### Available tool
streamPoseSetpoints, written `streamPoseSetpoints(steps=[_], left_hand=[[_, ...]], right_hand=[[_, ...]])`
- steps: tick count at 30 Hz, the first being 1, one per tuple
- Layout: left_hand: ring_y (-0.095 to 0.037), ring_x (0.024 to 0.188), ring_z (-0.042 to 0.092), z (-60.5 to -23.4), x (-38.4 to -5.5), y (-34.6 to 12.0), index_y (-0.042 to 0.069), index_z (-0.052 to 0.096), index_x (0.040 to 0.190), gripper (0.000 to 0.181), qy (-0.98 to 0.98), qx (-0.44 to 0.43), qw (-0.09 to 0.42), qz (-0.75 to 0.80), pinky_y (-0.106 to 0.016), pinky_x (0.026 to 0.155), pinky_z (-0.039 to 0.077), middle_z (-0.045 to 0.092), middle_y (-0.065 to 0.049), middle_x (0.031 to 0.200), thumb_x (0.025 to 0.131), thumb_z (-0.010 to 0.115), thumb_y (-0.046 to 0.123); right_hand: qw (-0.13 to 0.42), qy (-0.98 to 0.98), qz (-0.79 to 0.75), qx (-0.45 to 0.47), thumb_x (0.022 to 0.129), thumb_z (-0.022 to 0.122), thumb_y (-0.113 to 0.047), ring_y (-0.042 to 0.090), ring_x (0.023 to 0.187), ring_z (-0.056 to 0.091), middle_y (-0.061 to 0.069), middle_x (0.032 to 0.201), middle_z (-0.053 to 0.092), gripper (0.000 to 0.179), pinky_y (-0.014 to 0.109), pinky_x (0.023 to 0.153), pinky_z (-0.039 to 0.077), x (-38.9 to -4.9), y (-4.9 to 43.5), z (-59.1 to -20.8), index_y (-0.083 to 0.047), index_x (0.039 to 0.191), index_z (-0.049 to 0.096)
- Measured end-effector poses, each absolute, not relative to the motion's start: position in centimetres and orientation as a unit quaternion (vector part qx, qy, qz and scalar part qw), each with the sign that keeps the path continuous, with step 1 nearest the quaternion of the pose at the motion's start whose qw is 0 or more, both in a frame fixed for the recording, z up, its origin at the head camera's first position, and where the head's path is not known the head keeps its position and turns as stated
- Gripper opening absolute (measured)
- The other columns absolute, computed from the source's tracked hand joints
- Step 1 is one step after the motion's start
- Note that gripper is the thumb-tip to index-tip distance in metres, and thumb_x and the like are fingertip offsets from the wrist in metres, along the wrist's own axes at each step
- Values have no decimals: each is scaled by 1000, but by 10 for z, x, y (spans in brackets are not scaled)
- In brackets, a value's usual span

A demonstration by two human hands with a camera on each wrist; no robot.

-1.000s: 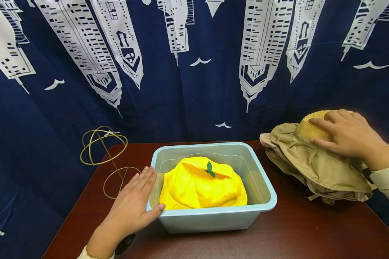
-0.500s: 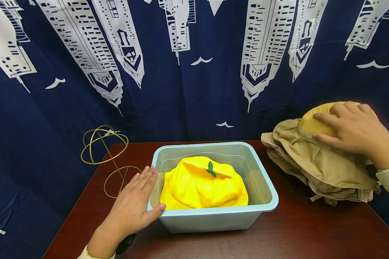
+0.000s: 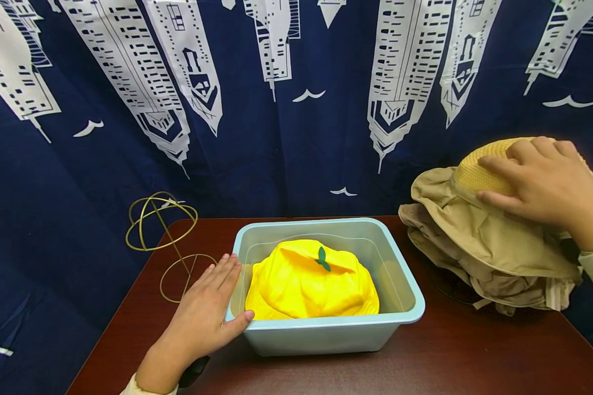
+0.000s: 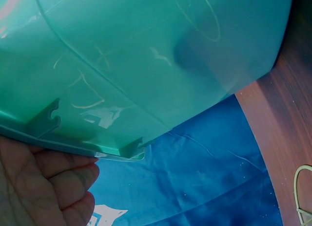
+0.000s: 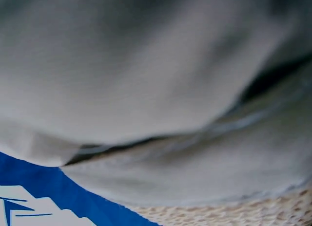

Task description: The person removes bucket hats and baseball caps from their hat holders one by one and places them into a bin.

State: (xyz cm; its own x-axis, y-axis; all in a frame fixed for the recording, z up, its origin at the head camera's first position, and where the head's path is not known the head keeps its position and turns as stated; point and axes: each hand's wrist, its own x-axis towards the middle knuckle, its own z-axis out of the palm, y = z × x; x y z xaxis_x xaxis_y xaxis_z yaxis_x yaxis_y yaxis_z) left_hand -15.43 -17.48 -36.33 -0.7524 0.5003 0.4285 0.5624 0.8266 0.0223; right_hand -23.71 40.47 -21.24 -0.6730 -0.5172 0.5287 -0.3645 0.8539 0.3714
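Note:
At the right, my right hand (image 3: 548,184) grips the yellow woven crown (image 3: 479,173) of a beige sun hat (image 3: 494,233), fingers spread over it. Its brim is lifted at the left, above more beige cloth (image 3: 425,238) that looks like another hat. In the right wrist view blurred beige fabric (image 5: 136,84) fills most of the frame, with woven straw (image 5: 229,214) at the bottom. My left hand (image 3: 202,312) rests straight-fingered along the left rim of a pale blue plastic bin (image 3: 410,315). Inside the bin lies a yellow hat (image 3: 301,285) bearing a green leaf sprig (image 3: 322,259).
A gold wire hat stand (image 3: 140,225) stands behind my left hand, at the table's left edge. The dark red-brown table (image 3: 454,356) carries everything. Behind it hangs a navy curtain (image 3: 286,153) with white buildings printed on it. In the left wrist view the bin's outer wall (image 4: 122,65) looms close.
My right hand has risen with the straw-crowned beige hat, and its brim has parted from the beige cloth below. The left hand and the bin have stayed in place.

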Motion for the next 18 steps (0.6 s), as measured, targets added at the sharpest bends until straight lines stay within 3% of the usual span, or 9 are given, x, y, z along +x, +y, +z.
streamPoseSetpoints(steps=[12,18], left_hand=[[-31,143,34,-365,-154,-175,-3,50,143,80,-934,-281,204,-80,-50,114,31,43,-17,151,87,62,53],[-30,144,34,-364,-154,-175,-2,49,144,80,-936,-278,201,-80,-49,114,30,43,-17,152,87,62,53]], right_hand=[[359,-880,-112,290,84,57,-69,50,101,41,22,106,48,69,60,74,31,-233,368,-190,-14,125,58],[375,-865,-114,312,87,35,-81,49,98,40,21,104,48,81,60,72,30,-229,346,-181,-13,125,60]])
